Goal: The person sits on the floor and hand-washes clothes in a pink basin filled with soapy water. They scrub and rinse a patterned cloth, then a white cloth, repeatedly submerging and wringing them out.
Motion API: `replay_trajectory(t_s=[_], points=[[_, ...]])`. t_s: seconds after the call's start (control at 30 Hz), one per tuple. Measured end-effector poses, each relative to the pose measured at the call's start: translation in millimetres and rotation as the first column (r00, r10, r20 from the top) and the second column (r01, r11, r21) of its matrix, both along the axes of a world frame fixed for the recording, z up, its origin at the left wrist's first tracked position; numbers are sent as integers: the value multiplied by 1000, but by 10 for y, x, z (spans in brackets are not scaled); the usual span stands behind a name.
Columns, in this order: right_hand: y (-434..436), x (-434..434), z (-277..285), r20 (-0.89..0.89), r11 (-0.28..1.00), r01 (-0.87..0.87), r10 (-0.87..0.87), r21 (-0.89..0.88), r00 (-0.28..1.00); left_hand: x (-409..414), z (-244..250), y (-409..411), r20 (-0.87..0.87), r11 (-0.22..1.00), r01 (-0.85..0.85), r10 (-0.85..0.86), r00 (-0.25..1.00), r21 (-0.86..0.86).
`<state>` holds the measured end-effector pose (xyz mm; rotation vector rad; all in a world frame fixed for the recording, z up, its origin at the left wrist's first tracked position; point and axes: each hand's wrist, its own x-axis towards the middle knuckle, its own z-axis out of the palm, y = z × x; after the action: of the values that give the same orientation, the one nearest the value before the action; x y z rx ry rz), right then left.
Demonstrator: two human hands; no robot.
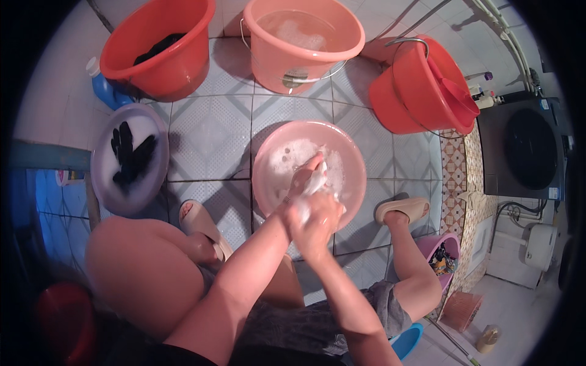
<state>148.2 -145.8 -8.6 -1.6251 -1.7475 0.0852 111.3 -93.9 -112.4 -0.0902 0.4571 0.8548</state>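
Note:
Both hands are close together over a pink plastic basin of sudsy water, with a wet white cloth between them. My left hand reaches farther into the basin, its fingers around the cloth. My right hand is nearer to me, closed on the lower part of the cloth beside my left wrist; foam covers part of it. How much of the cloth lies below the hands is hidden. To the left, a lavender basin holds foamy water and black gloves.
Behind stand a red tub with dark cloth, a peach bucket of soapy water and a red bucket with a red dipper. A blue jug is at left. A pink basin of clothes sits by my foot at right.

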Motion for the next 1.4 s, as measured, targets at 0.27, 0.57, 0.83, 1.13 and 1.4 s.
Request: replay_trajectory(t_s=[0.27,0.57,0.83,1.13,1.4], points=[[354,341,110,-270,918,169,-275,-358,923,215,599,-154,-466,921,-272,118,877,-280],[580,1038,-225,-666,899,38,-351,-436,658,244,953,-181,-355,982,-165,120,927,-97],[-79,582,731,242,785,-511,603,-351,760,100,731,-257,-639,432,780,767,-55,452],[-476,125,646,417,611,-592,792,-525,447,302,1142,-474,-892,615,707,449,50,349],[-335,595,500,-465,843,-446,278,-302,841,-4,829,-222,-434,982,-81,148,889,170]])
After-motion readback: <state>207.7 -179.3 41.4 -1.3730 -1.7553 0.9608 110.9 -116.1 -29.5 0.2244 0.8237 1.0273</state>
